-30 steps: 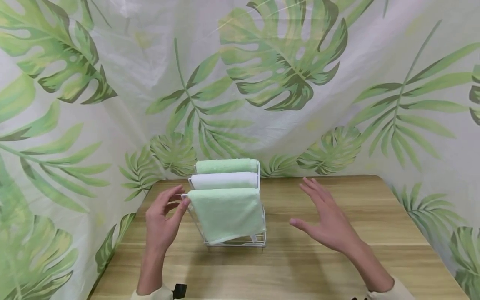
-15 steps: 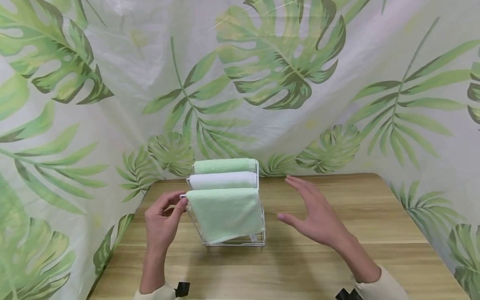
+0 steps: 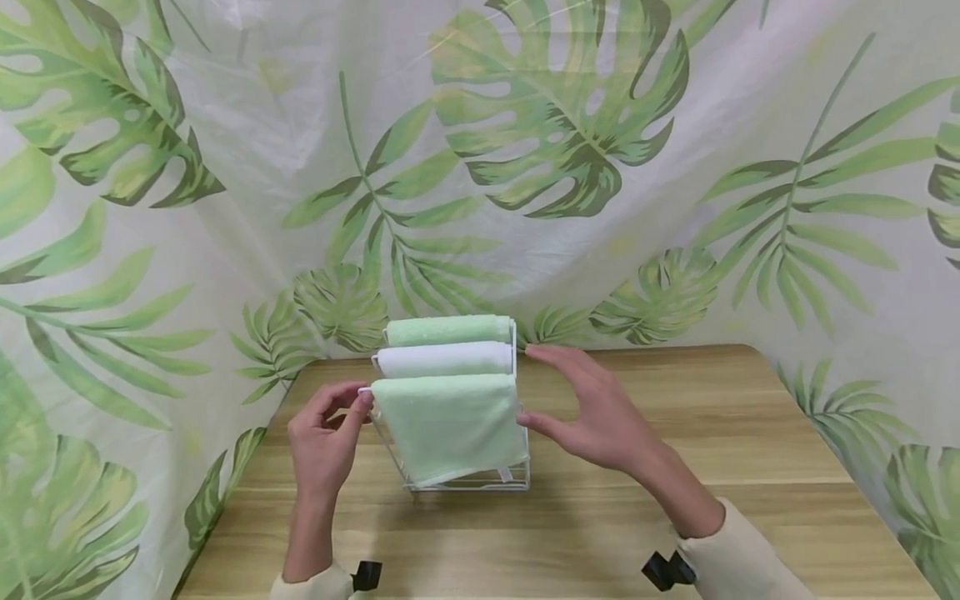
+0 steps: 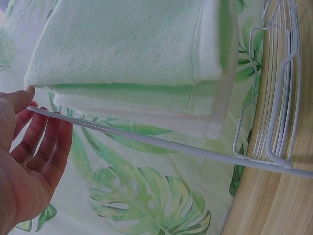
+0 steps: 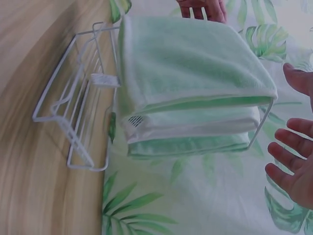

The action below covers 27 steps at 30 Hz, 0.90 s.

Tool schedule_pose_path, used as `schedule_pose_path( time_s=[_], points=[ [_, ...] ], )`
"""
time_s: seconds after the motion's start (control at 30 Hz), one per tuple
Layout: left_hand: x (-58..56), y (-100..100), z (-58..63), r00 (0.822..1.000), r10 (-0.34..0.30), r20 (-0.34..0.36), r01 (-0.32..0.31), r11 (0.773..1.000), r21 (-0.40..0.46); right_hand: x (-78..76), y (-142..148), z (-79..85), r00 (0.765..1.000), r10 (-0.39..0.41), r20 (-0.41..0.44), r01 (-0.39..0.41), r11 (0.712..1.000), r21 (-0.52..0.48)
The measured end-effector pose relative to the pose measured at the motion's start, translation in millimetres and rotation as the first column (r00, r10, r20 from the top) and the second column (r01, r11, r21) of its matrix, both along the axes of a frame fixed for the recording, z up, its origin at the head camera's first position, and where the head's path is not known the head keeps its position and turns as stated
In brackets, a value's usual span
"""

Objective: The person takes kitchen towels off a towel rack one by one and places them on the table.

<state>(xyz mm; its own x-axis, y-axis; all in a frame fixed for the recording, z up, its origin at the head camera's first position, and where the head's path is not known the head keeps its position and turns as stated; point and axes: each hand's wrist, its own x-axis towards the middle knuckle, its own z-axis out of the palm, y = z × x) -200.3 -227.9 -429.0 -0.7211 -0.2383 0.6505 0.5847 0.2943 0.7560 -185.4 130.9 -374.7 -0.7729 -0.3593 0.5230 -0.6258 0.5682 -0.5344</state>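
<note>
A white wire rack [image 3: 467, 487] stands on the table with three small towels draped over its bars. The front towel [image 3: 450, 425] is pale green, the middle towel [image 3: 446, 361] white, and the back towel [image 3: 444, 331] green. At the rack's upper left corner, my left hand [image 3: 324, 442] pinches the wire end between thumb and fingers; in the left wrist view its thumb lies right by the towel's edge. My right hand [image 3: 596, 408] is at the rack's right side, fingers extended and thumb spread. Nothing lies between them in the right wrist view.
The wooden table [image 3: 720, 433] extends right of the rack and in front of it. A leaf-patterned cloth [image 3: 300, 150] hangs behind and along the sides. A tag [image 5: 105, 80] hangs from the front towel. Black wrist mounts [image 3: 667, 571] sit at both cuffs.
My right hand has moved left, from well away to the rack's right edge. The left hand's fingers have closed in on the corner wire. Rack and towels look unmoved.
</note>
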Motion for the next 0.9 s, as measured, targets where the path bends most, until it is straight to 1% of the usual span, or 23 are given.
schedule_pose_path(
  time_s=[0.17, 0.47, 0.67, 0.77, 0.9],
  points=[
    [-1.3, 1, 0.3, 1.000, 0.001, 0.001, -0.001, 1.000, 0.013, -6.7, -9, 6.8, 0.999, 0.040, -0.018, -0.040, 0.999, -0.016],
    [-1.0, 3, 1.6, 0.999, 0.013, 0.036, -0.014, 1.000, 0.014, -16.3, -25, 14.2, 0.989, 0.128, -0.070, -0.130, 0.991, -0.025],
    [-0.6, 2, 1.6, 0.999, 0.023, 0.039, -0.024, 0.999, 0.021, -22.9, -40, 21.9, 0.973, 0.209, -0.097, -0.213, 0.976, -0.036],
    [-0.6, 2, 0.9, 0.999, 0.029, 0.035, -0.030, 0.999, 0.020, -27.1, -47, 23.7, 0.963, 0.252, -0.093, -0.256, 0.966, -0.037],
    [-0.6, 1, 0.1, 0.999, 0.035, 0.031, -0.035, 0.999, 0.014, -32.0, -56, 24.8, 0.949, 0.294, -0.112, -0.299, 0.954, -0.022]
  ],
)
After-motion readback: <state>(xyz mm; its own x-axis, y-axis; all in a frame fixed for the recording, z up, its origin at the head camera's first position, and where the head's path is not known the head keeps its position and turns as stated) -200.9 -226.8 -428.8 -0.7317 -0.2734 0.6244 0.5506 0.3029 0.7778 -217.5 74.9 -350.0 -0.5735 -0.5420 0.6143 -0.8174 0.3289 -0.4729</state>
